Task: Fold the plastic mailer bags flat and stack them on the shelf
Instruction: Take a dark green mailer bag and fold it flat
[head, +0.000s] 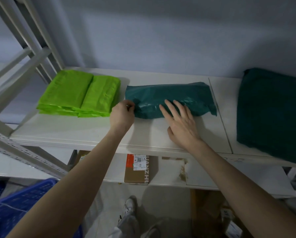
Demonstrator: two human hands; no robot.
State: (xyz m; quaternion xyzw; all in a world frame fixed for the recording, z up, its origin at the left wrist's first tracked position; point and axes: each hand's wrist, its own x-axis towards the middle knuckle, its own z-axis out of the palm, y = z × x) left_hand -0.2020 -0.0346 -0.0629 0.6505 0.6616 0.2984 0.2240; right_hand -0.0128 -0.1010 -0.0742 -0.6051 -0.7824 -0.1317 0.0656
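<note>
Teal mailer bag sits mid-shelf, just to the right of the lime green stacks, and we've got both hands on it. Our left hand is curled at the bag's left end, fingertips pinching the plastic where it bunches up. Our right hand lies spread, fingers straight and fanned across the bag's front face, pressing it down onto the white shelf.

Now, the risks. That film is glossy and slick, we can see the sheen under our right fingers, so the fold could spring back the second the pressure eases. Air may be trapped inside too; the bag looks puffed and wrinkled rather than flat, and a puffy fold won't stack neatly. Tug too hard with the pinching hand and, in our judgement, the whole bag slides left into the green stacks and knocks them askew.

Textures next: the teal bag is a long, soft, crinkled oblong with a rumpled right end. The green stacks are two tidy side-by-side piles, thin layered sheets with crisp folded edges. Well to the right of the teal bag, a darker teal pile lies broad, flat and duller in finish. The shelf board is smooth, hard and white.
</note>
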